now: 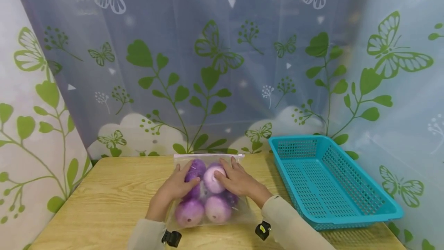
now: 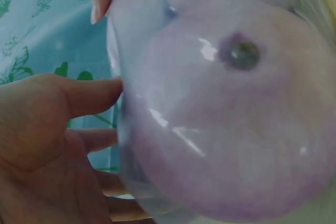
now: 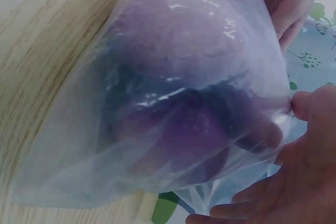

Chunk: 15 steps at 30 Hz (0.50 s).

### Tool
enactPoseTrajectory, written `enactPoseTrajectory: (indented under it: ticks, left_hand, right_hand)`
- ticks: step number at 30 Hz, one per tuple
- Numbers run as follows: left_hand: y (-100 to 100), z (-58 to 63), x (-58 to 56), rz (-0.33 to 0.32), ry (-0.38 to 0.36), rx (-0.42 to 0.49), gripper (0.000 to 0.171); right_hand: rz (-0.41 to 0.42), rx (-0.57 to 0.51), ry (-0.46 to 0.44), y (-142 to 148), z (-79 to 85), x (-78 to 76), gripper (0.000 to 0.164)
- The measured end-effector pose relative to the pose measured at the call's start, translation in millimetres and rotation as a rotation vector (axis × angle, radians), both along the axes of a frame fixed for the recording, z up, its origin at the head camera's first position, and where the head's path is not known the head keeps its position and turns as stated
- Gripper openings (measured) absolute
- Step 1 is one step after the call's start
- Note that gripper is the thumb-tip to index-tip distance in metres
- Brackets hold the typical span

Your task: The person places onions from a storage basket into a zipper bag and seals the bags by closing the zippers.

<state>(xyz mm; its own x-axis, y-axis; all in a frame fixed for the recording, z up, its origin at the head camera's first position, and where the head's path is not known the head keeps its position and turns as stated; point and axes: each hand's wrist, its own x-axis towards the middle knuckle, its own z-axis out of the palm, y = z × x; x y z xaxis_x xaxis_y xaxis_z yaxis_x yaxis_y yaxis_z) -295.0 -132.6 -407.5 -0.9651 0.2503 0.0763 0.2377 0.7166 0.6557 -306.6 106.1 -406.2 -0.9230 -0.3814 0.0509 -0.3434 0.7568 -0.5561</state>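
Note:
A clear plastic zip bag point(image 1: 239, 216) lies on the table in the head view, its zip edge toward the back. Several round purple and pale pink onions point(image 1: 216, 209) fill it. My left hand point(image 1: 177, 183) rests on the bag's left side, fingers spread over the onions. On the right side, my right hand point(image 1: 240, 180) touches the bag the same way, its thumb on a pale onion. Up close in the left wrist view, one onion point(image 2: 236, 129) presses against the film. The right wrist view shows darker onions point(image 3: 184, 135) through the creased plastic.
A turquoise perforated basket point(image 1: 355, 176) stands at the table's right side, beside my right forearm. The wooden table point(image 1: 107, 192) extends to the left of the bag. Behind it hangs a curtain point(image 1: 156, 99) printed with leaves and butterflies.

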Motion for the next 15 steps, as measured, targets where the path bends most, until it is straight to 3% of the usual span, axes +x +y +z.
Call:
enactPoseTrajectory:
  ticks: [6, 15]
  left_hand:
    - [-0.2, 10.7, 11.1, 0.027, 0.022, -0.024, 0.07]
    - [-0.2, 31.1, 23.6, 0.057, 0.051, -0.124, 0.065]
  right_hand:
    - [-0.011, 0.02, 0.027, 5.6, 14.6, 8.3, 0.066]
    - [-0.117, 0.083, 0.125, 28.8, 43.9, 23.2, 0.067]
